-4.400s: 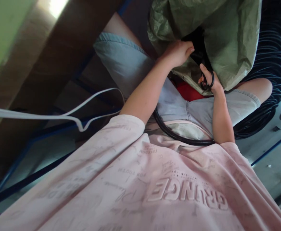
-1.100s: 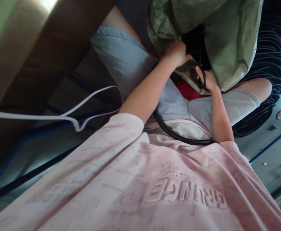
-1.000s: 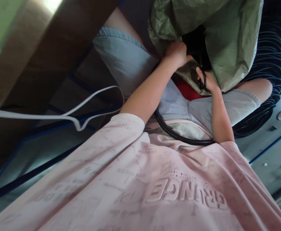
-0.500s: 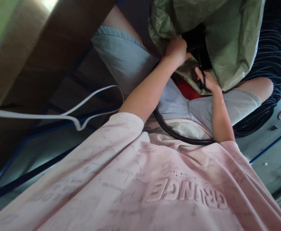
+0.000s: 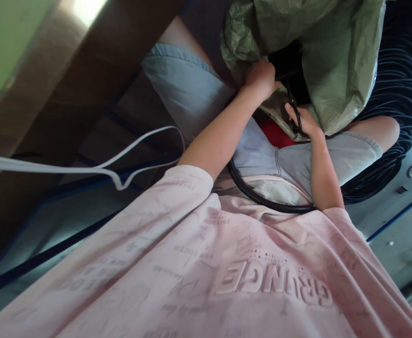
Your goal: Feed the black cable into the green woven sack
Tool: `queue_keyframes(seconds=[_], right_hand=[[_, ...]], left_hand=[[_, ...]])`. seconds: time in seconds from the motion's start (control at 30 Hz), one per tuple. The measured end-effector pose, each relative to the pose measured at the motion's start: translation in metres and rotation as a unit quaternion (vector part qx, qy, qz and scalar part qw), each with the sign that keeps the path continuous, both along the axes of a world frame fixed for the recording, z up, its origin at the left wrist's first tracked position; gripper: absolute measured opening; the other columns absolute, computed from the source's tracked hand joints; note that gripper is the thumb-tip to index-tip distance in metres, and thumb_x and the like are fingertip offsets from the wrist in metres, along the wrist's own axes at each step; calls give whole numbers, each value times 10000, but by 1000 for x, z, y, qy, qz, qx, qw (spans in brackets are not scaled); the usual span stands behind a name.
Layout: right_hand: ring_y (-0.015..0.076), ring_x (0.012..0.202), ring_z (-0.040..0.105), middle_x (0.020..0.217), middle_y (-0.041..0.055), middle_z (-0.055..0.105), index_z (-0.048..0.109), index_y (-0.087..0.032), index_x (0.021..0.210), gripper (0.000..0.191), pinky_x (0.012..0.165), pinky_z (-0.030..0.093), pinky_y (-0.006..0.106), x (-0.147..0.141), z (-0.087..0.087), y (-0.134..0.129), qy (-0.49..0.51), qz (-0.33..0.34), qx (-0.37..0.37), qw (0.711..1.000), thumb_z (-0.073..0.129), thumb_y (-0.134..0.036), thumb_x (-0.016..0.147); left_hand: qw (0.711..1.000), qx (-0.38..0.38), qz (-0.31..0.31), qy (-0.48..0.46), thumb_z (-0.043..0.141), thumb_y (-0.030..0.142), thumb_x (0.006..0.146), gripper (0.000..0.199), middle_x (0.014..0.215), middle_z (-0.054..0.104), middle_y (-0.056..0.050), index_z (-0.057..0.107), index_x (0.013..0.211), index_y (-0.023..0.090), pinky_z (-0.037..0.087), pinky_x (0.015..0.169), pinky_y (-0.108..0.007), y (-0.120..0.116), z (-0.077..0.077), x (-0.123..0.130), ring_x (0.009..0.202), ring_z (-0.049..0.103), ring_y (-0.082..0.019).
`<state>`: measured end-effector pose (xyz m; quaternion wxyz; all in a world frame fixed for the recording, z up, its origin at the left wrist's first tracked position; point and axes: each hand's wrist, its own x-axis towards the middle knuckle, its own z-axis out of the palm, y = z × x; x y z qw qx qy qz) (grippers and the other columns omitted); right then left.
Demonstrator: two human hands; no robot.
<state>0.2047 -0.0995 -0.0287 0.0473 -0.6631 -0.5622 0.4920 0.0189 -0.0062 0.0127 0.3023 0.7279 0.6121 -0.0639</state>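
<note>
Two hands at the mouth of a green sack, black hose in the lap.

Left hand (image 5: 261, 79), upper centre of frame: grip closed on the edge of the green sack (image 5: 332, 61), at its dark opening. Right hand (image 5: 303, 123), just below and right of it: grip closed round a thin black loop (image 5: 298, 123) against the sack's lower edge. Black corrugated hose (image 5: 262, 199): curves across the lap, centre of frame, toward a coil (image 5: 396, 89) at upper right. White strap (image 5: 86, 170): slack, left of frame. Pink shirt (image 5: 227, 272): fills lower frame. Red item (image 5: 276, 136): partly hidden under the sack.
</note>
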Motion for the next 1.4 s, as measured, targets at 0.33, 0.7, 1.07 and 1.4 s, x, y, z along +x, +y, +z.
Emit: queue_keyframes(seconds=[0.33, 0.7, 1.07, 1.4], right_hand=[[272, 888, 658, 764, 70, 639, 611, -232, 758, 781, 826, 521, 416, 1, -2, 0, 10, 4, 13, 1000, 331, -951, 878], [283, 853, 656, 772, 83, 649, 622, -234, 771, 808, 842, 518, 446, 0, -2, 0, -4, 10, 5, 1000, 288, -964, 872], [273, 940, 662, 806, 55, 676, 666, -229, 865, 685, 845, 537, 381, -3, -1, -4, -24, -34, 29, 999, 477, -888, 877], [272, 840, 682, 678, 49, 625, 647, -221, 679, 523, 802, 550, 393, 2, -5, 1, -60, -43, 24, 997, 586, -678, 927]], left_hand=[[1000, -5, -7, 4, 698, 341, 988, 447, 1306, 712, -252, 722, 1282, 5, 528, 1046, -487, 1, 1, -1, 1250, 677, -377], [995, 21, -92, -13, 683, 338, 982, 371, 1248, 759, -157, 752, 1268, 113, 528, 1033, -414, 0, 0, -8, 1204, 697, -310], [988, 0, -142, -57, 705, 364, 971, 356, 1227, 772, -110, 763, 1274, 186, 511, 912, -366, 3, -4, -21, 1162, 709, -296], [993, -10, -109, -43, 646, 297, 1006, 352, 1283, 733, -168, 717, 1296, 112, 495, 967, -391, -2, -5, -13, 1200, 676, -301]])
